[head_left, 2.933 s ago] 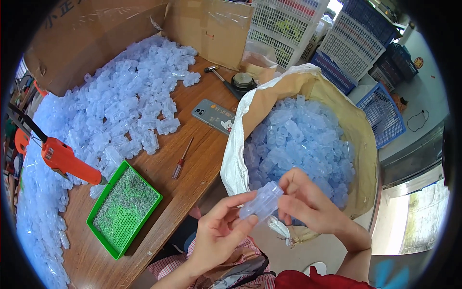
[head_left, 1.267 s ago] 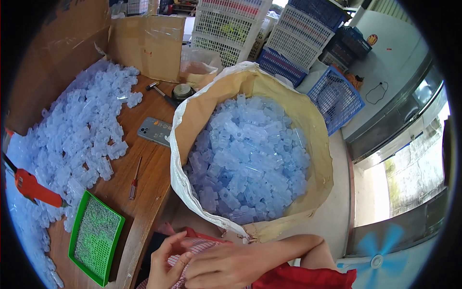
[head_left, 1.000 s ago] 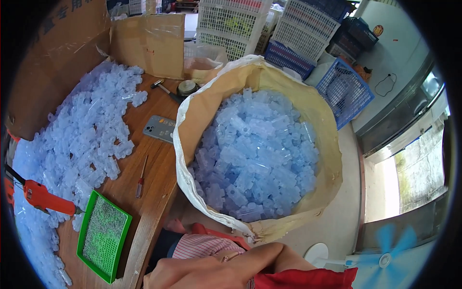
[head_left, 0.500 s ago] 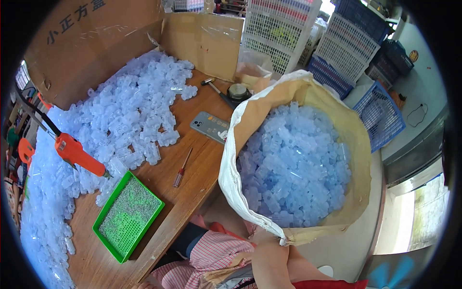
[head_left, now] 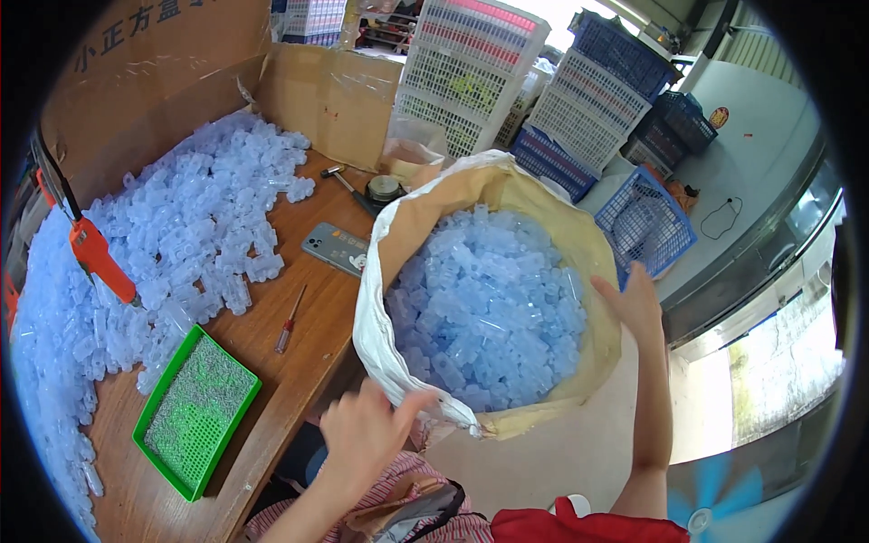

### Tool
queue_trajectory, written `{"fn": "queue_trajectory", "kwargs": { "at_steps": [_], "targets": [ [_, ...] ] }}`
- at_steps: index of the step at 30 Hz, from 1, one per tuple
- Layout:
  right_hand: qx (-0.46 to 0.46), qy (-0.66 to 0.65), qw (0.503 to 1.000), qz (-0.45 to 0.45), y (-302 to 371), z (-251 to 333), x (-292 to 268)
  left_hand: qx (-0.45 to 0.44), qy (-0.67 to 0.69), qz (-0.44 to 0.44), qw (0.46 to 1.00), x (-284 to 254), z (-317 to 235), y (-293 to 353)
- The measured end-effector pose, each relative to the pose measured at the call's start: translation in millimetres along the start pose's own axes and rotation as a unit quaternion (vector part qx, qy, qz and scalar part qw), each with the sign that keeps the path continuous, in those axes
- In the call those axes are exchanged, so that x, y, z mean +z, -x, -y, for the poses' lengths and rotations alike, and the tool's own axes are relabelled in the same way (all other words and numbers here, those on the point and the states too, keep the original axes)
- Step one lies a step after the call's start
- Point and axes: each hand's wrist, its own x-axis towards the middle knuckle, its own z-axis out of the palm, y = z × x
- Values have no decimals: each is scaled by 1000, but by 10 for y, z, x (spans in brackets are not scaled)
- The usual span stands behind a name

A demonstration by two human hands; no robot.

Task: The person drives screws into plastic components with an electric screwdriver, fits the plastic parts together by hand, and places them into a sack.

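A large sack, white outside with a tan lining, stands open in front of me. Inside is a heap of small translucent pale-blue plastic parts. My left hand is just outside the sack's near left rim, its thumb stretched toward the rim. Its fingers are slightly blurred and loosely bent, with nothing seen in them. At the right rim, my right hand has its thumb apart from the fingers and overlapping the lining. Whether it touches the sack I cannot tell.
On the wooden table lie many more plastic parts, a green tray of small metal pieces, a screwdriver, a phone and a hammer. An orange electric screwdriver hangs at left. Crates stand behind; a fan is lower right.
My forearms were together below the sack's near rim, hands hidden. Now the hands are apart, left at the near left rim, right at the right rim. The view has shifted rightward.
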Motion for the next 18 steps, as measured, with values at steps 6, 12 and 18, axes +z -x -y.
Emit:
{"fn": "queue_trajectory", "kwargs": {
  "at_steps": [6,12,18],
  "targets": [
    [98,-227,927,283,-505,-519,566,-45,-121,-11,992,89,-108,-580],
    [213,-577,780,116,-768,-1138,769,4,60,-15,998,277,-77,-415],
    [169,-499,848,59,-724,-1065,928,-105,267,25,958,71,-102,-578]
  ]
}}
